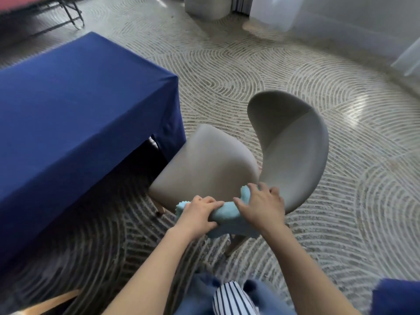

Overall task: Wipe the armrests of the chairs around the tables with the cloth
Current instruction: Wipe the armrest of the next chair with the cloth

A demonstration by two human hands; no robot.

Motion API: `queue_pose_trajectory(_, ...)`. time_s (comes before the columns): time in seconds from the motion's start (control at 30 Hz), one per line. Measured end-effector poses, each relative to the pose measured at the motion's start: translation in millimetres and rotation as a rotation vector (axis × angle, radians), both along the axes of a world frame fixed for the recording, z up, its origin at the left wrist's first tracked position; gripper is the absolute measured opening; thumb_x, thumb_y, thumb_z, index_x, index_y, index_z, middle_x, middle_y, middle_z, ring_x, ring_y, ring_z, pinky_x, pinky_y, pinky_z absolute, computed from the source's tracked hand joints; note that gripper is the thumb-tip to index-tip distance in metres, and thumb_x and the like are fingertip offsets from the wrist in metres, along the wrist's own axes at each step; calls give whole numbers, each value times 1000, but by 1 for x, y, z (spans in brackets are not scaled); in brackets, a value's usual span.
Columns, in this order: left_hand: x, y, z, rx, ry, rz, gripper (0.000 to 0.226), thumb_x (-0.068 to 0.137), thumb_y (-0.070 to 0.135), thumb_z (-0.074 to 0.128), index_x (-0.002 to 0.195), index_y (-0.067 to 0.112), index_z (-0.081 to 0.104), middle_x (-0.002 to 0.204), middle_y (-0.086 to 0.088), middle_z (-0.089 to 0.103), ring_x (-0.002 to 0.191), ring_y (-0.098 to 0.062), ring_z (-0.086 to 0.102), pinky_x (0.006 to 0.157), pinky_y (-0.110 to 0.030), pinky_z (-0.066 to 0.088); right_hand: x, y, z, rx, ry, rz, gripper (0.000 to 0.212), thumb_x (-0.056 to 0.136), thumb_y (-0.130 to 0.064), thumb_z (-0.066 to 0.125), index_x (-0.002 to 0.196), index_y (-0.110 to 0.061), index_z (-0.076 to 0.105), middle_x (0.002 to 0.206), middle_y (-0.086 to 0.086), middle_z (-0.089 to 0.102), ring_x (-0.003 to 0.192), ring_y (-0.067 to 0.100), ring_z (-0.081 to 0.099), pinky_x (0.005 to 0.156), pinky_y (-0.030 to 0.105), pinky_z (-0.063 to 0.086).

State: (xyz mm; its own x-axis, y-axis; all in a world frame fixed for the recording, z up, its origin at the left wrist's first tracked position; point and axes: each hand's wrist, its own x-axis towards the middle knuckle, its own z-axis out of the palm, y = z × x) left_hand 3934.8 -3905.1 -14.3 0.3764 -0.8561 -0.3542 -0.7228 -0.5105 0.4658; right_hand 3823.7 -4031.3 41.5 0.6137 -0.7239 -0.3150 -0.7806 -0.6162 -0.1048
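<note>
A grey-beige upholstered chair (204, 164) with a curved wraparound back (293, 142) stands beside the blue-covered table (79, 105). A light blue cloth (227, 212) is draped over the near armrest end of the chair. My left hand (197, 214) presses on the left part of the cloth with fingers spread over it. On the right part, my right hand (261, 203) grips the cloth and the armrest under it with curled fingers. The armrest itself is hidden by the cloth and hands.
Patterned carpet (341, 87) covers the floor around the chair. A wooden chair leg (236, 244) shows under the cloth. A folding table's dark legs (72, 17) stand at the far left. White drapes (341, 19) hang at the far right.
</note>
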Motion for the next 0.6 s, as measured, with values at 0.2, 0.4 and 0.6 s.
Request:
queue_pose_trajectory(0.2, 7, -5, -9, -11, 79, -34, 58, 82, 29, 64, 138, 32, 45, 127, 4, 44, 114, -23, 36, 103, -37, 32, 14, -9, 1, 107, -14, 401, 72, 85, -56, 54, 145, -25, 32, 148, -3, 35, 138, 22, 24, 112, 35, 19)
queue_pose_trajectory(0.4, 6, 0, -22, 220, -91, -194, 72, 94, 40, 49, 151, 17, 13, 155, -6, 20, 143, -27, 15, 116, -40, 10, 0, 22, -41, 13, 141, 539, 64, 86, -32, 59, 142, -12, 33, 147, 5, 37, 146, 24, 13, 113, 52, -8)
queue_pose_trajectory(0.6, -9, -10, -28, 202, -368, -256, 46, 94, 34, 48, 133, 12, 35, 126, -3, 49, 114, -25, 48, 96, -37, 34, -17, 16, -72, -254, -207, 585, 34, 61, -24, 80, 89, -15, 63, 81, -4, 63, 79, 19, 62, 113, 55, 16)
